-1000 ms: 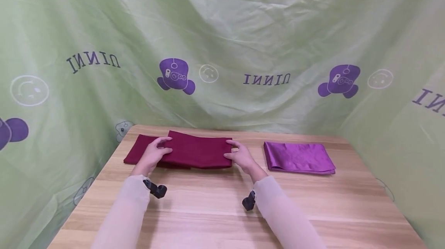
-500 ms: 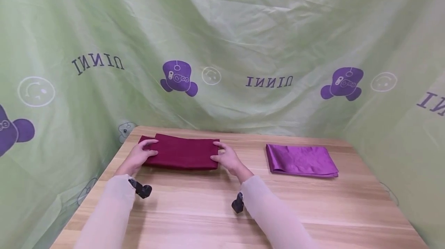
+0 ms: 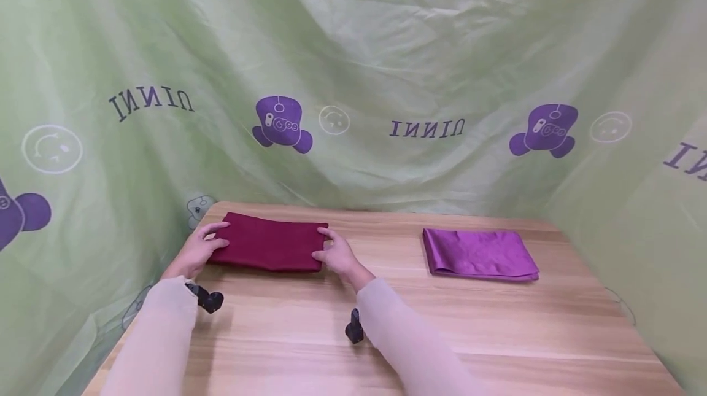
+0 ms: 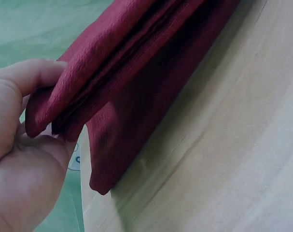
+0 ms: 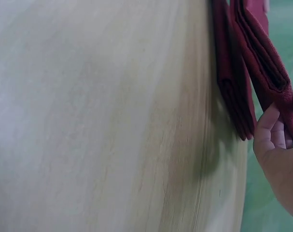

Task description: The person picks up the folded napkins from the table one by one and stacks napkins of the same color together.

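Both hands hold a folded maroon cloth [image 3: 267, 244] by its short ends, at the back left of the table. Its left end is pinched between thumb and fingers of my left hand [image 3: 194, 253]. My right hand [image 3: 339, 256] grips the opposite end the same way. Directly under it lies a second folded maroon cloth [image 4: 119, 140], resting on the table. From the head this lower cloth is almost wholly hidden. In the right wrist view, a gap shows between the held cloth [image 5: 262, 58] and the lower one.
On the right half of the wooden table [image 3: 298, 334] lies a folded shiny purple cloth [image 3: 480, 253]. A pale green printed curtain [image 3: 364, 64] hangs behind the table and along both sides. Each wrist carries a small black camera.
Both hands have moved left, carrying the maroon cloth over the lower one, whose left part was showing before. The purple cloth has stayed in place.
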The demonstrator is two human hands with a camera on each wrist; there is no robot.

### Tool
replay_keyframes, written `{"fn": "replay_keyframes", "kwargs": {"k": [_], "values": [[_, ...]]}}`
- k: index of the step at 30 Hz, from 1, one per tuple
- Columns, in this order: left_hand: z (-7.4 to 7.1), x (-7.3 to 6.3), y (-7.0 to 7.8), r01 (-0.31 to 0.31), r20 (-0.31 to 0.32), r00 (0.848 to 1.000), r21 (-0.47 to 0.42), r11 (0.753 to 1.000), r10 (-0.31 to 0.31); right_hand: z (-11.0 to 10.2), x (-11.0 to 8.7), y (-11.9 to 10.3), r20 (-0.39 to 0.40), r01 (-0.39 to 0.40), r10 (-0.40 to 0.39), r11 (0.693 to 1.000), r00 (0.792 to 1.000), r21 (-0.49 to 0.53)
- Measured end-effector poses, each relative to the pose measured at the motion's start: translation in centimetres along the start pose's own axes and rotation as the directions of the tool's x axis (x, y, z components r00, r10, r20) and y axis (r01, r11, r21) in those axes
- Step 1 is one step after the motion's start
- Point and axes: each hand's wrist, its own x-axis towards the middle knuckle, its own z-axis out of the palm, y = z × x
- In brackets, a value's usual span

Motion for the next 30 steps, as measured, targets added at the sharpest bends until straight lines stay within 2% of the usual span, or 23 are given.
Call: {"fn": "replay_keyframes", "kwargs": {"k": [5,15,22,27,30], "values": [[0.1,0.7,0.4,-0.006,-0.042,0.999,-0.002,1.000,0.006,0.4,0.5,-0.1,0.001,-0.004,0.004,0.999,1.000,-0.045],[0.0,1.6,1.3,-0.027,-0.079,0.997,-0.026,0.999,0.025,0.9,1.7,-0.2,-0.038,0.017,-0.017,1.000,0.999,-0.007],[0.0,1.5,0.6,-0.001,-0.147,0.989,-0.021,1.000,-0.002,2.2,1.7,0.6,-0.057,-0.005,0.004,1.000,0.998,-0.025],[-0.1,1.3,0.2,0.012,-0.191,0.981,-0.028,1.000,-0.017,2.9,1.7,1.2,-0.042,-0.007,0.006,1.000,0.999,-0.023],[-0.4,1.2,-0.4,0.016,-0.199,0.980,-0.019,1.000,-0.019,3.2,1.8,1.7,-0.003,0.003,-0.003,1.000,1.000,-0.003]]}}
